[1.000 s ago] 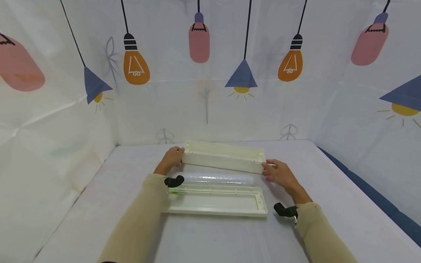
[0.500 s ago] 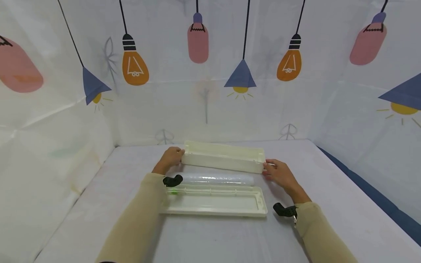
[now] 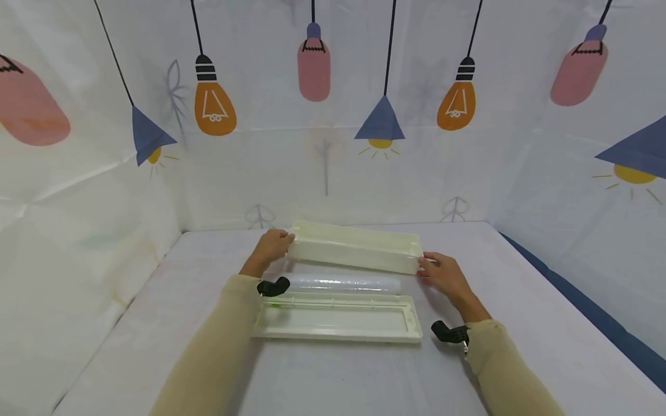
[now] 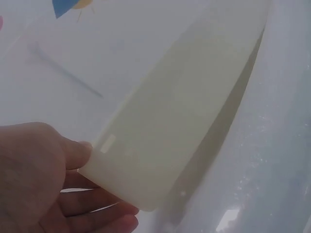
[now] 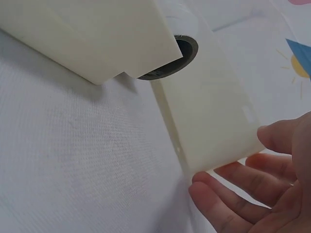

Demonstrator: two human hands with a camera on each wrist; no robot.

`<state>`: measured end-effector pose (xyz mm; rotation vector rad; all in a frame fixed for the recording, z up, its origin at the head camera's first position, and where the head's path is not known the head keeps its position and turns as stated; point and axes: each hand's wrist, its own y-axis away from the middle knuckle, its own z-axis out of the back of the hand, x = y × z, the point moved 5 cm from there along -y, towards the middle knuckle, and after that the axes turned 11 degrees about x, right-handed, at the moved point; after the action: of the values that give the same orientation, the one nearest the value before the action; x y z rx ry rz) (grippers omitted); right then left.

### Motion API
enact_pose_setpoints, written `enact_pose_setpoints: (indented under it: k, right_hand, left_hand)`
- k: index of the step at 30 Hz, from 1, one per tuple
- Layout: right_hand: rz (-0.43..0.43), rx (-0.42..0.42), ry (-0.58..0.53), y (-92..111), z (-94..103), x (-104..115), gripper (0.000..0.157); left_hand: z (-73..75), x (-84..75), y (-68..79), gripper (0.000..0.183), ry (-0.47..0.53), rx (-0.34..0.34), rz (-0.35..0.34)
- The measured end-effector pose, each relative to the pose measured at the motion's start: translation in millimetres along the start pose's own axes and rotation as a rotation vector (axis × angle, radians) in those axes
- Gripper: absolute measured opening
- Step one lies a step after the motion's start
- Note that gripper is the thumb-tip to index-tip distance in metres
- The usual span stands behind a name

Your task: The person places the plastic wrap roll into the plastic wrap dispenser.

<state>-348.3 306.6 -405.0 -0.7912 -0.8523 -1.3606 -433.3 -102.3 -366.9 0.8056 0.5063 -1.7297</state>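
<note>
A long cream plastic box (image 3: 359,257), open at the top, is held at its two ends near the back of the table. My left hand (image 3: 270,245) grips the left end; in the left wrist view its thumb lies on the end's edge, fingers beneath. At the right end, my right hand (image 3: 446,280) holds the box between thumb and fingers, as the right wrist view shows. Just in front lies a roll of clear plastic wrap (image 3: 343,283), whose dark hollow core (image 5: 190,52) shows in the right wrist view. Nearest me sits a shallow cream lid (image 3: 338,323) with a rail and a small green piece.
The white-covered table (image 3: 343,381) is enclosed by white fabric walls (image 3: 250,173) printed with lamps and bulbs. A dark blue strip (image 3: 572,289) runs beyond the table's right edge. Black camera mounts (image 3: 450,333) sit on both wrists.
Both hands keep their hold on the box. Its left end is very slightly higher, and the box has shifted a touch to the right. The roll and lid stay in place.
</note>
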Motion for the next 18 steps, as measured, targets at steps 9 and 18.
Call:
enact_pose_setpoints:
  k: [9, 18]
  right_hand:
    - [-0.002, -0.021, -0.055, -1, -2.1, 0, 0.051]
    - [-0.008, -0.047, -0.068, -4, -5.4, 3, 0.050]
  left_hand:
    - [-2.5, 6.5, -2.1, 0.035, 0.053, -0.013, 0.032]
    - [1.3, 11.1, 4.3, 0.034, 0.083, -0.021, 0.028]
